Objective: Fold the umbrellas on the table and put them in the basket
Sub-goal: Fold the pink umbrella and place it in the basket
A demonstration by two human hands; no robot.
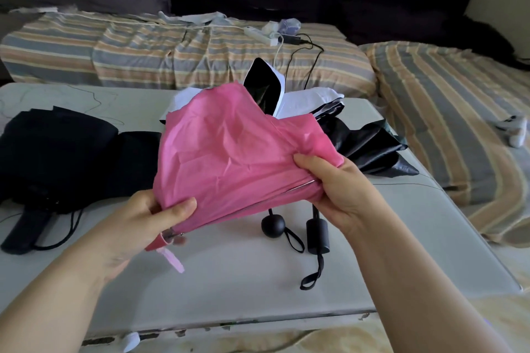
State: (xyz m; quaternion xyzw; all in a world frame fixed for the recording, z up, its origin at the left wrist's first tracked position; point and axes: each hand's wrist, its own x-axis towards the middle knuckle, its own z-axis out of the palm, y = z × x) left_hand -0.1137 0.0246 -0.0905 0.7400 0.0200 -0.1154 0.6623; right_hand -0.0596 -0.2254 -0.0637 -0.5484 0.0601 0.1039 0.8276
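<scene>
Bedding in grey, orange and cream stripes [177,49] is lying across the far side, well beyond both hands, and is running down past the right hand. Nearer, the white table [258,289] is stretching beneath both hands and is bearing everything else. The pink umbrella [229,152], the thing being worked on, is hanging above the table between the hands, its canopy loose and creased, with a thin metal rib showing along its lower edge. A black umbrella [57,157] is lying collapsed on the table beyond and outside the left hand, its long black handle pointing back toward the person. Another umbrella, black inside and white outside [329,112], is lying open-folded behind the pink one, beyond the right hand. The left hand [143,226] is gripping the lower near end of the pink umbrella, thumb pressing on top of the fabric and fingers curling beneath. The right hand [335,192] is clamping the opposite end, thumb on the cloth, fingers wrapping behind it. The hands are apart, joined only by the umbrella. Just beneath the right hand, a cylindrical black handle [317,235] with a wrist strap is resting on the table, and beside it a round black knob [273,226] is sitting between the hands. A small pink strap [173,259] is dangling below the left hand.
</scene>
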